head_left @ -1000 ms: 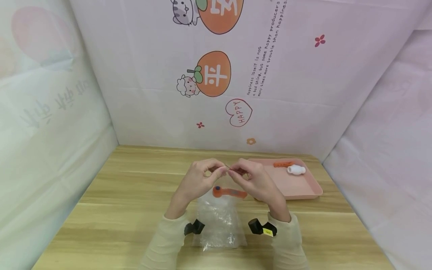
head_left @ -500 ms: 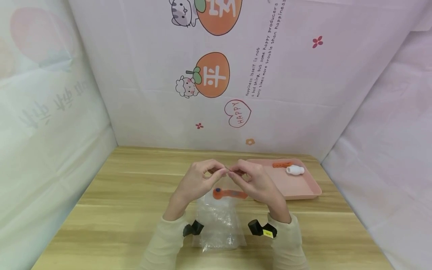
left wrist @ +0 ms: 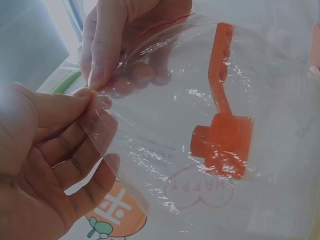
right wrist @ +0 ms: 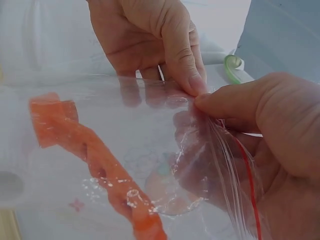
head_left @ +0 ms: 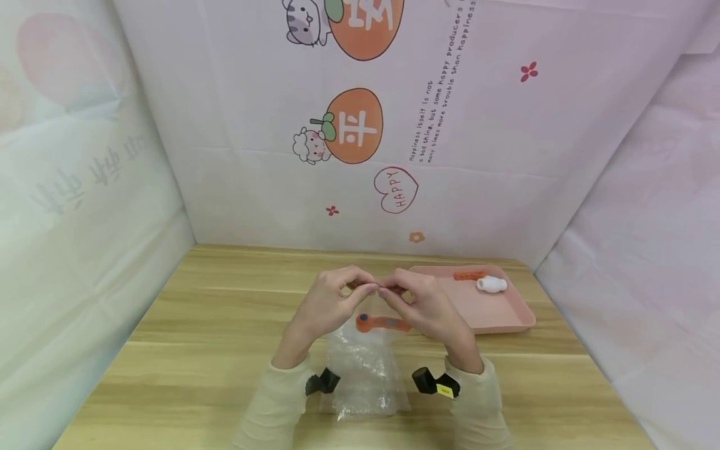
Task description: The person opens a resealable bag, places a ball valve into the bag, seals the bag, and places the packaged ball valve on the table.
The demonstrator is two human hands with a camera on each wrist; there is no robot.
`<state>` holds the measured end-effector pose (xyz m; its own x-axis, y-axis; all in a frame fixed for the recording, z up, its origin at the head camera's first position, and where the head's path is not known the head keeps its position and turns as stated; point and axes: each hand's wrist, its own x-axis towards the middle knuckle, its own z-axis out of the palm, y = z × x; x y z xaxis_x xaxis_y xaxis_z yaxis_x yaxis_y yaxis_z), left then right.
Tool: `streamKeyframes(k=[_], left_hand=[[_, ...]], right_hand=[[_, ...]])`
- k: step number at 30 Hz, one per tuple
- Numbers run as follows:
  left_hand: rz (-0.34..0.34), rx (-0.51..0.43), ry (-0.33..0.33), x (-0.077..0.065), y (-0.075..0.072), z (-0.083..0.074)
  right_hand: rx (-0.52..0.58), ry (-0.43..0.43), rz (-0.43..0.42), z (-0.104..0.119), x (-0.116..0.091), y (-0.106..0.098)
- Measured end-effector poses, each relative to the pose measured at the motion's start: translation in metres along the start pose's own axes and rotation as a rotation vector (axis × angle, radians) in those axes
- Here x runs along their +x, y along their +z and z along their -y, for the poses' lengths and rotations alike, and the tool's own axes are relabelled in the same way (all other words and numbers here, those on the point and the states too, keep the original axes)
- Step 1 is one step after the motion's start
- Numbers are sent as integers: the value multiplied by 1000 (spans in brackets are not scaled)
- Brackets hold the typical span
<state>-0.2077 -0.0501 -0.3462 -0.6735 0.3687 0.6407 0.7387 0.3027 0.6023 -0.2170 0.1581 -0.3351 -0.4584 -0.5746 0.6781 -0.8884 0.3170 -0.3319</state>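
Observation:
Both hands hold the top edge of a clear zip bag point(left wrist: 150, 120) with a red strip along its mouth. My left hand point(head_left: 326, 303) pinches one corner between thumb and forefinger. Right against it, my right hand point(head_left: 427, 306) pinches the edge too, so the thumb tips meet. An orange plastic piece point(left wrist: 227, 145) with a boxy end and a long bent arm shows through the film. In the right wrist view the red strip point(right wrist: 245, 175) runs down beside the right fingers.
Flat on the wooden table point(head_left: 197, 350) below lies more clear plastic point(head_left: 365, 381), between the forearms. A pink tray point(head_left: 478, 312) stands to the right, holding a white rounded piece point(head_left: 492, 284) and an orange strip point(head_left: 469, 275). Printed cloth walls surround the table.
The right fingertips have shifted slightly left and closed up against the left ones along the bag's edge. Otherwise the hands and the things on the table stay put.

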Motion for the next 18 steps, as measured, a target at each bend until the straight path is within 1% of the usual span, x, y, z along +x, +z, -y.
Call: streamKeyframes(k=[11, 18], left_hand=[[-11, 33, 39, 1, -3, -1], [-36, 47, 73, 1, -5, 2]], right_hand=[[27, -16, -1, 3, 3, 1], [27, -18, 20, 1, 2, 1]])
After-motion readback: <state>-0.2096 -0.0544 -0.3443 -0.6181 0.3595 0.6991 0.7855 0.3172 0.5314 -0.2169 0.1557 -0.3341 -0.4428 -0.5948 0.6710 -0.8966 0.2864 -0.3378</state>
